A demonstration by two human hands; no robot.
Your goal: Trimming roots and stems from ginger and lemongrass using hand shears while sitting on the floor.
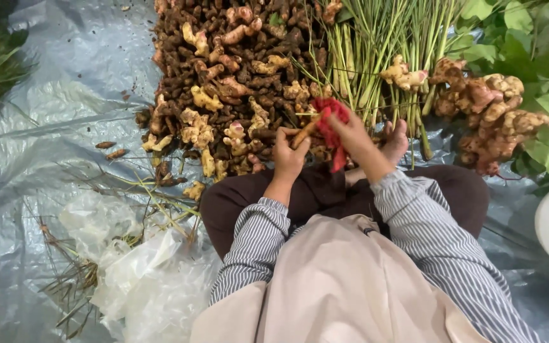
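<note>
From the head view I see my left hand [287, 155] closed around a small brown root [304, 133], one end poking out toward the right hand. My right hand [354, 130] pinches a bunch of red bands [332, 124] against that same root, fingers curled tight. Both hands meet just in front of the root pile [223, 76], above my lap. Beyond the root, to the right of the pile, lie green stalks [382, 44], and further right a clump of pale ginger [490, 108] against leaves [541, 57]. Left of the pile, grey sheet [65, 114] covers the floor, with crumpled clear plastic [141, 273] nearer me. I judge the root light, stiff and knobbly, brittle enough to snap if bent; best gripped round its middle. The bands look soft and stretchy, easy to pinch.
</note>
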